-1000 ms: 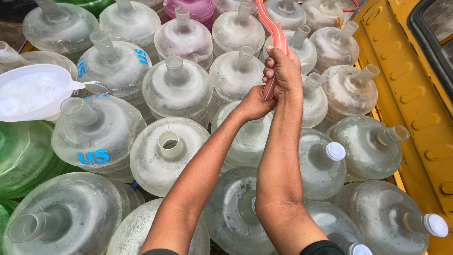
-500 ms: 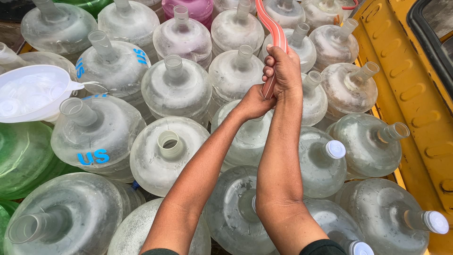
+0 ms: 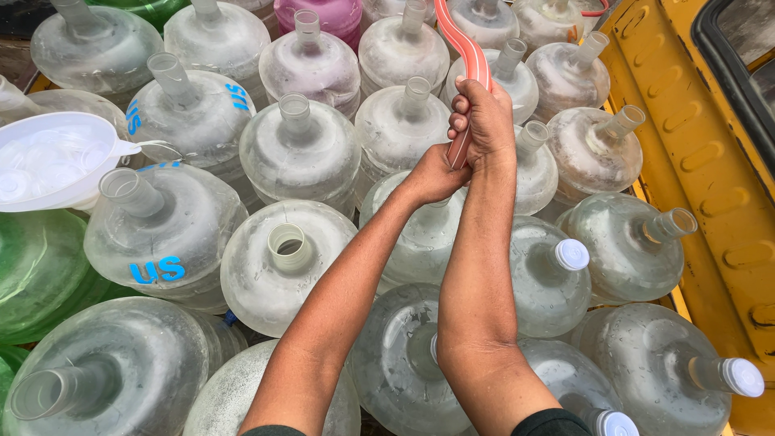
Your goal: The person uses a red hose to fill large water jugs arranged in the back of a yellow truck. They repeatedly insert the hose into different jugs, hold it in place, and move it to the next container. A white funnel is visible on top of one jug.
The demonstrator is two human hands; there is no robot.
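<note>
An orange and white striped hose (image 3: 466, 50) runs down from the top of the view. My right hand (image 3: 484, 121) is closed around it. Just below, my left hand (image 3: 432, 173) grips the hose's lower end, over the neck of a clear water jug (image 3: 416, 234) whose mouth is hidden by my hands. Both arms reach forward over many large clear plastic jugs packed close together.
A white bowl of caps (image 3: 52, 157) rests on jugs at the left. A jug with blue letters (image 3: 161, 234) and an open-necked jug (image 3: 282, 258) stand near. Capped jugs (image 3: 565, 274) sit on the right. A green jug (image 3: 32, 274) is left. A yellow metal wall (image 3: 710, 161) bounds the right.
Both hands and the hose have stayed almost still; the view has shifted very slightly.
</note>
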